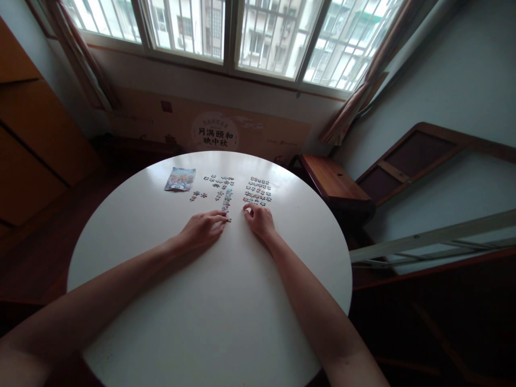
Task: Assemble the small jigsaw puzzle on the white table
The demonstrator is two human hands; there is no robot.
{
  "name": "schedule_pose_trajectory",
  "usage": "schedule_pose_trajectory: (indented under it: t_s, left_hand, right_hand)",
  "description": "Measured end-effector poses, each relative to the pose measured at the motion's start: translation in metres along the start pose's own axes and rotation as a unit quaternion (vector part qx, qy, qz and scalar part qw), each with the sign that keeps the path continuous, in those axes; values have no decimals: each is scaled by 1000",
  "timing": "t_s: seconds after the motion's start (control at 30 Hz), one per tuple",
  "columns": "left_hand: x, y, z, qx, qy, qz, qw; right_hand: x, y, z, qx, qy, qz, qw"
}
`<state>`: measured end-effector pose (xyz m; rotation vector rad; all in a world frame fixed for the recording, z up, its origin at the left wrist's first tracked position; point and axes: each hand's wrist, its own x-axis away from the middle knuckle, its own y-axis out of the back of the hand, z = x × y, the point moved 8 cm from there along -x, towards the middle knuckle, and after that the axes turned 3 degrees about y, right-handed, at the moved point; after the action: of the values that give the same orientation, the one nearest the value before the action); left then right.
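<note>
Both my forearms reach across a round white table [209, 301]. My left hand [201, 228] lies palm down, its fingers stretched toward a small puzzle piece [228, 219] at their tips. My right hand [260, 220] rests beside it with fingers curled under; I cannot make out anything inside them. Just beyond the hands a short column of joined puzzle pieces [226, 200] runs away from me. Loose pieces [258, 191] lie in neat rows to its right, and scattered pieces [213, 183] to its left.
A small colourful picture card [180, 179] lies at the table's far left. A wooden bench [332, 183] stands past the right edge, a wooden cabinet [32, 134] at the left, a barred window [242, 37] beyond. A wooden frame [423, 156] leans on the right wall.
</note>
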<state>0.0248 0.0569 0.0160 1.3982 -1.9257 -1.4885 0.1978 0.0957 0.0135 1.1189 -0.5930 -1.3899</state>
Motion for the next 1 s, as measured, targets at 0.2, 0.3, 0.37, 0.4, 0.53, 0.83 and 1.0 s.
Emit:
schedule_pose_trajectory:
  t_s: [0.2, 0.3, 0.37, 0.4, 0.53, 0.83, 1.0]
  left_hand:
    - [0, 1, -2, -5, -7, 1, 1000]
    - [0, 1, -2, -8, -9, 0, 1000]
    - [0, 2, -3, -9, -9, 0, 1000]
    - [0, 2, -3, -9, -8, -1, 1000]
    - [0, 2, -3, -5, -7, 0, 1000]
    - [0, 3, -4, -4, -5, 4, 1000]
    - [0, 2, -4, -1, -5, 7, 1000]
  right_hand:
    - [0, 0, 0, -5, 2, -3, 1000]
    - [0, 1, 1, -3, 0, -1, 1000]
    - [0, 1, 1, -2, -1, 2, 1000]
    - [1, 1, 2, -2, -3, 3, 1000]
    - [1, 2, 2, 0, -6, 5, 1000]
    - [1, 1, 2, -2, -4, 6, 1000]
    - [0, 0, 1, -1, -2, 5, 1000]
